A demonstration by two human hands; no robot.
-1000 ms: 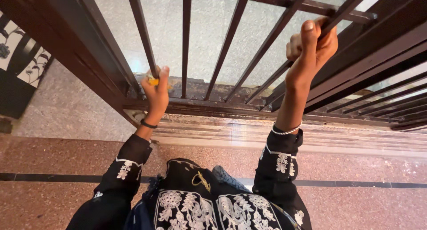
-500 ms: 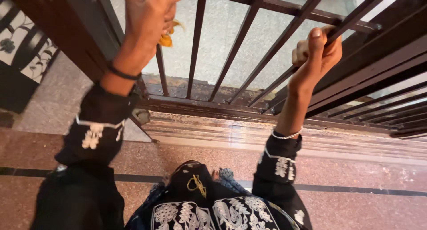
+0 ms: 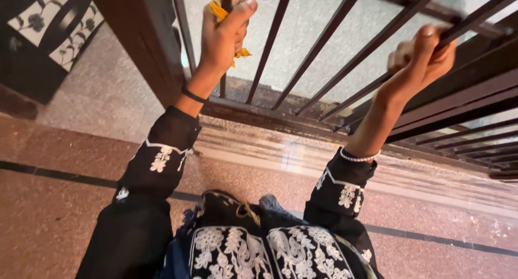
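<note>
soft daylight, glossy glare on floor [image 3: 302,149], mild edge blur

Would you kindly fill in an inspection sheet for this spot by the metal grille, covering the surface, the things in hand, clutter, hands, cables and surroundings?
Surface: speckled reddish floor with a dark inlaid stripe; a pale sill below the grille.
Things in hand: yellow cloth pressed round a dark grille bar.
Clutter: nothing seen.
Hands: left hand wraps the cloth on the bar; right hand grips another bar, bare.
Cables: nothing seen.
Surroundings: brown frame post at left, a patterned black-and-white panel beyond it; black embroidered sleeves and garment below.
</note>
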